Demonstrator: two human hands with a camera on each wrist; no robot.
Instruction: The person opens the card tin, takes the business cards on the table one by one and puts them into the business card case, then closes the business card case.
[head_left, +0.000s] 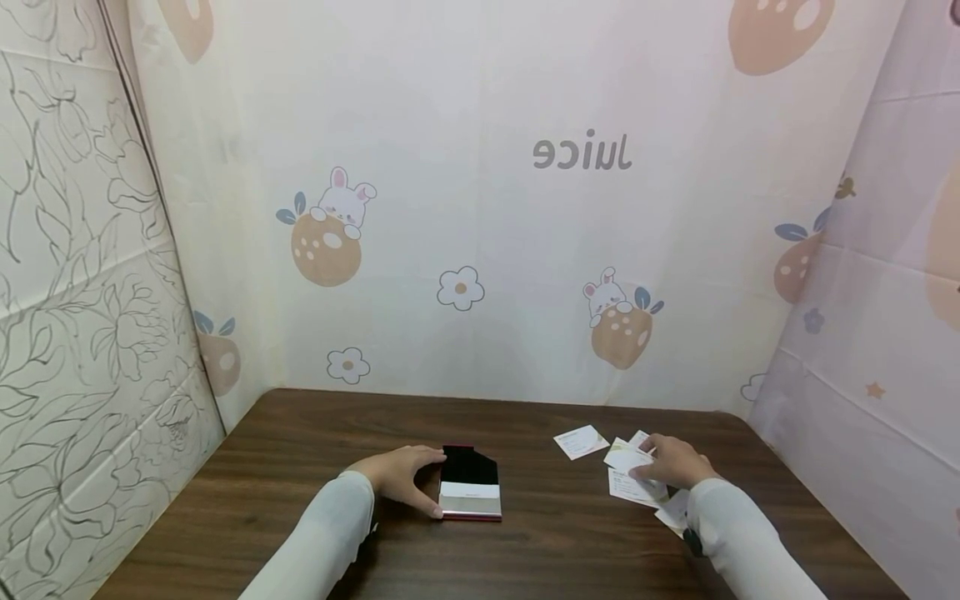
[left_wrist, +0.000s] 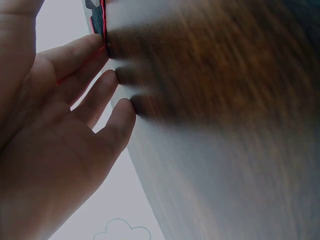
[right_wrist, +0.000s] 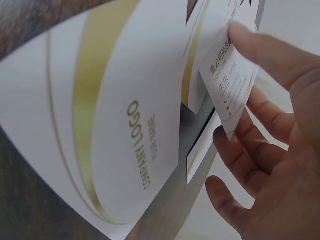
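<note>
A red-edged business card case [head_left: 468, 467] with a black inside lies opened on the table, a white card [head_left: 470, 490] in its near part. My left hand [head_left: 401, 477] holds the case at its left side, thumb near the front corner and forefinger near the back one. The left wrist view shows the other fingers [left_wrist: 122, 117] spread against the wood. My right hand [head_left: 675, 462] is over a loose spread of white business cards [head_left: 630, 485]. In the right wrist view its thumb and fingers pinch one printed business card [right_wrist: 232, 82].
Another white card [head_left: 581, 442] lies a little apart, left of the spread. One with a gold stripe [right_wrist: 125, 100] looms close in the right wrist view. The brown wooden table [head_left: 540, 550] meets patterned cloth walls [head_left: 480, 208] at the back and sides.
</note>
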